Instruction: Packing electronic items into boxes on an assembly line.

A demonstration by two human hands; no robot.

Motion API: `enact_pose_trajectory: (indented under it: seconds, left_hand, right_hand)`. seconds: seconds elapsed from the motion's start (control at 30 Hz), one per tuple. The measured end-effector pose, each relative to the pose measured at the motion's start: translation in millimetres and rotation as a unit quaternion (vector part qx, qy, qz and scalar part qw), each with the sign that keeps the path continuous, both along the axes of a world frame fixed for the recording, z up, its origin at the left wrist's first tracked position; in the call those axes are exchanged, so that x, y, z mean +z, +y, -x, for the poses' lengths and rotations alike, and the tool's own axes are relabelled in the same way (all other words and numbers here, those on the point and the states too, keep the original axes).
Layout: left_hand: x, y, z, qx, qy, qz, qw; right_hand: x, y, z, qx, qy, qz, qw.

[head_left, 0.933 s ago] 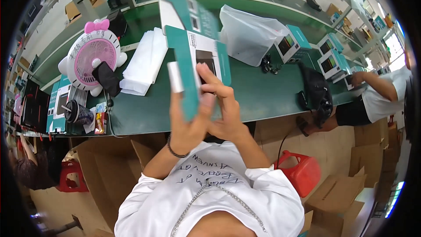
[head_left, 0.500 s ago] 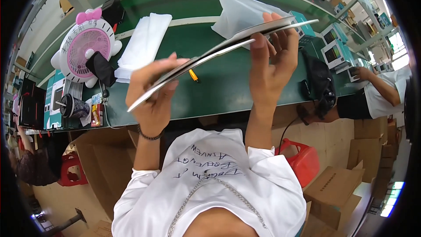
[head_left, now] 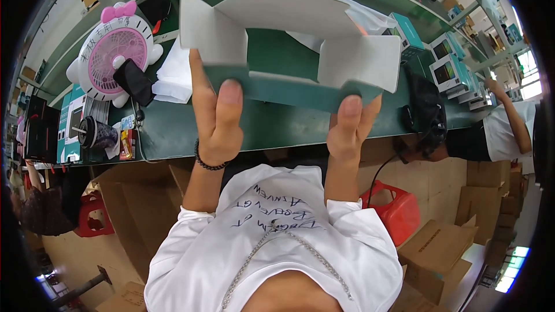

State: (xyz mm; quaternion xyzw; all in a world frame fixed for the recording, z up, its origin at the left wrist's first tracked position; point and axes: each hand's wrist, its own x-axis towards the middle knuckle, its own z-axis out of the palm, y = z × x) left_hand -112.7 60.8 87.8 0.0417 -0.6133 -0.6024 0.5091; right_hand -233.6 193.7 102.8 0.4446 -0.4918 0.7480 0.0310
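I see the left hand (head_left: 217, 118) and the right hand (head_left: 350, 130) held up over the green table (head_left: 260, 127), each pinching the near teal edge of an open cardboard box (head_left: 289, 52), thumbs in front. The box sits between them, its grey flaps spread wide. Past the left hand lie a white cloth stack (head_left: 173, 75) and a pink fan (head_left: 113, 52). Beyond the right hand stand small teal boxes (head_left: 448, 63).

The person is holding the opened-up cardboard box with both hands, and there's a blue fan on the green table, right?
Not quite. The fan is pink and white, not blue, as the head view shows. The rest holds: the left hand and right hand both hold the opened cardboard box above the green table.
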Motion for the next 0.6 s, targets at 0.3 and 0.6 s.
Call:
enact_pose_trajectory:
  seconds: [0.3,0.6]
  left_hand:
    - [22.6,-2.0,10.9,-0.041,0.026,0.01,0.999]
    - [19.2,3.0,15.7,-0.006,-0.04,0.091,0.995]
  right_hand:
    - [-7.4,3.1,17.4,0.052,-0.015,0.002,0.999]
    - [-9.6,-2.5,25.8,-0.014,0.018,0.026,0.999]
